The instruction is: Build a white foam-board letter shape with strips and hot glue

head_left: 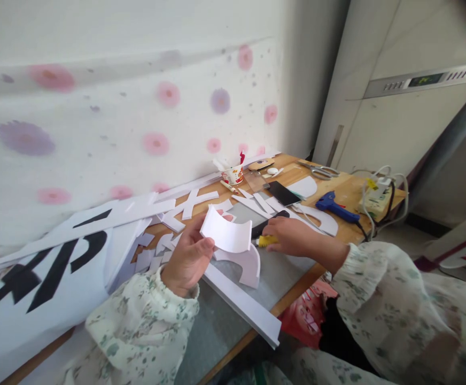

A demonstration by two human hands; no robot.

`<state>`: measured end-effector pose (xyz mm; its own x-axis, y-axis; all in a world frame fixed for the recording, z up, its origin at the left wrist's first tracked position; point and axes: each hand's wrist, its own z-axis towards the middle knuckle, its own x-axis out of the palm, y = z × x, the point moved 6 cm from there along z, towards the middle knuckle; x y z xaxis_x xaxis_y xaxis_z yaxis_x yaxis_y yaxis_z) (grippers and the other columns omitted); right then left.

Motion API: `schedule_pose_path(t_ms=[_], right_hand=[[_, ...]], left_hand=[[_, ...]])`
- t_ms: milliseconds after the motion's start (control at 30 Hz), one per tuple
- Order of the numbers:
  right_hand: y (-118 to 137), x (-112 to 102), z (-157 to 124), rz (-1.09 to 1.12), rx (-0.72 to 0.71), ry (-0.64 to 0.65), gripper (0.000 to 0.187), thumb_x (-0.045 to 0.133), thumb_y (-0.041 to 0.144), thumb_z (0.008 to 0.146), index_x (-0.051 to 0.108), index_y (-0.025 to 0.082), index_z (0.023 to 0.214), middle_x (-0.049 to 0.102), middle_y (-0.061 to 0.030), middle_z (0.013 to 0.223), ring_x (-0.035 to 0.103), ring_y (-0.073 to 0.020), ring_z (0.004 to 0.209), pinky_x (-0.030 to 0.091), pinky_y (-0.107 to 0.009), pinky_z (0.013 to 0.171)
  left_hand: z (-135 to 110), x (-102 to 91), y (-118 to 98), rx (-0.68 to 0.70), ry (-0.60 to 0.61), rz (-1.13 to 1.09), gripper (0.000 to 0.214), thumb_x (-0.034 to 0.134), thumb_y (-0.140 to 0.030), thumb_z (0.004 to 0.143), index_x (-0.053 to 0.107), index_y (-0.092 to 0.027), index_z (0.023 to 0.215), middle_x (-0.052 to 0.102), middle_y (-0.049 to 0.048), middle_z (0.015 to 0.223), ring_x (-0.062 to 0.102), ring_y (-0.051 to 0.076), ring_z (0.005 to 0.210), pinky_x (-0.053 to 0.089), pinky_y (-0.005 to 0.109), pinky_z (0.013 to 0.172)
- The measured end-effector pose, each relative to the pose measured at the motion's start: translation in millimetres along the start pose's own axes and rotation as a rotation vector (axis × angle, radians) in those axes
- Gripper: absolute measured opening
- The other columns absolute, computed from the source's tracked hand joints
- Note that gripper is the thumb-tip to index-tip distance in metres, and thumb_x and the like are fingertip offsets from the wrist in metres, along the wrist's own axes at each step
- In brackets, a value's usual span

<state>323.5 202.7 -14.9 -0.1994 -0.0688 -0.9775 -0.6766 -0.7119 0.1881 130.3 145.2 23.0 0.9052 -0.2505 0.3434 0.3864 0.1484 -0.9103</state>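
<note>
Head view, left hand [187, 260] gripping white cutout [227, 233], right hand [293, 235] clasping yellow tool [266, 241], glue gun [334, 207] beyond

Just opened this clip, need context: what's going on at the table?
A person sits at a wooden table strewn with white cut-out pieces. The left hand holds up a curved white foam-board strip. The right hand grips a yellow-and-black utility knife down at the grey cutting mat. A blue glue gun, steel scissors and a black phone lie untouched further back.
</note>
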Motion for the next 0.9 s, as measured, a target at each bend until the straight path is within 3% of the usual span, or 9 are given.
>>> schedule_pose_path(t_ms=[233, 333, 433, 600, 667, 800, 900], right_hand=[[-6.4, 11.6, -2.1, -0.074, 0.01, -0.027, 0.021, 0.075, 0.025, 0.07, 0.071, 0.017, 0.089, 0.067, -0.0111, 0.097, 0.064, -0.0256, 0.091, 0.048, -0.032, 0.074], [-15.5, 3.2, -5.9, -0.043, 0.063, -0.071, 0.017, 0.072, 0.02, 0.068, 0.069, 0.017, 0.084, 0.068, -0.0092, 0.093, 0.065, -0.0227, 0.082, 0.047, -0.029, 0.067], [-26.9, -16.2, -13.7, 0.019, 0.154, -0.139, 0.018, 0.064, 0.027, 0.076, 0.065, 0.016, 0.091, 0.069, -0.0072, 0.084, 0.065, -0.0211, 0.071, 0.048, -0.029, 0.06], [-13.3, -57.4, -37.9, 0.593, 0.12, -0.452, 0.03, 0.053, 0.043, 0.089, 0.056, 0.02, 0.109, 0.067, -0.0057, 0.089, 0.065, -0.0206, 0.077, 0.053, -0.03, 0.067], [6.2, -68.1, -47.3, 0.659, 0.031, -0.529, 0.032, 0.052, 0.044, 0.091, 0.054, 0.022, 0.115, 0.067, -0.0069, 0.094, 0.064, -0.0217, 0.081, 0.053, -0.032, 0.069], [36.2, -78.2, -55.9, 0.48, -0.128, -0.584, 0.032, 0.056, 0.033, 0.09, 0.054, 0.022, 0.121, 0.065, -0.01, 0.109, 0.063, -0.0237, 0.094, 0.051, -0.034, 0.08], [31.3, -79.5, -53.0, 0.573, -0.103, -0.616, 0.036, 0.057, 0.033, 0.09, 0.053, 0.021, 0.123, 0.064, -0.01, 0.111, 0.062, -0.0236, 0.098, 0.05, -0.034, 0.082]], left_hand=[[-2.3, 2.3, 4.6, -0.05, -0.013, -0.015, 0.056, 0.085, -0.033, 0.065, 0.065, -0.022, 0.116, 0.068, 0.008, 0.118, 0.062, 0.025, 0.107, 0.052, 0.033, 0.087], [-4.6, 5.4, 2.7, -0.035, -0.019, -0.015, 0.058, 0.087, -0.033, 0.061, 0.066, -0.022, 0.114, 0.068, 0.0082, 0.118, 0.061, 0.027, 0.109, 0.05, 0.036, 0.091], [-6.4, 8.5, 0.2, -0.004, -0.017, 0.001, 0.058, 0.088, -0.034, 0.061, 0.065, -0.023, 0.113, 0.067, 0.0084, 0.12, 0.06, 0.027, 0.111, 0.048, 0.035, 0.092], [-8.4, 10.5, 1.5, 0.025, -0.003, 0.085, 0.062, 0.089, -0.032, 0.058, 0.064, -0.024, 0.114, 0.066, 0.0078, 0.122, 0.06, 0.024, 0.109, 0.049, 0.031, 0.087], [-9.9, 12.0, 2.2, 0.028, 0.009, 0.112, 0.063, 0.089, -0.032, 0.058, 0.064, -0.024, 0.116, 0.066, 0.0084, 0.122, 0.06, 0.024, 0.108, 0.049, 0.031, 0.086], [-16.5, 22.1, 7.0, -0.127, 0.092, 0.005, 0.06, 0.082, -0.049, 0.065, 0.067, -0.018, 0.115, 0.071, 0.0129, 0.106, 0.065, 0.028, 0.097, 0.052, 0.036, 0.08], [-24.3, 29.9, 11.6, -0.345, 0.12, -0.08, 0.065, 0.071, -0.063, 0.069, 0.07, -0.012, 0.11, 0.073, 0.0135, 0.089, 0.068, 0.025, 0.079, 0.054, 0.034, 0.07]])
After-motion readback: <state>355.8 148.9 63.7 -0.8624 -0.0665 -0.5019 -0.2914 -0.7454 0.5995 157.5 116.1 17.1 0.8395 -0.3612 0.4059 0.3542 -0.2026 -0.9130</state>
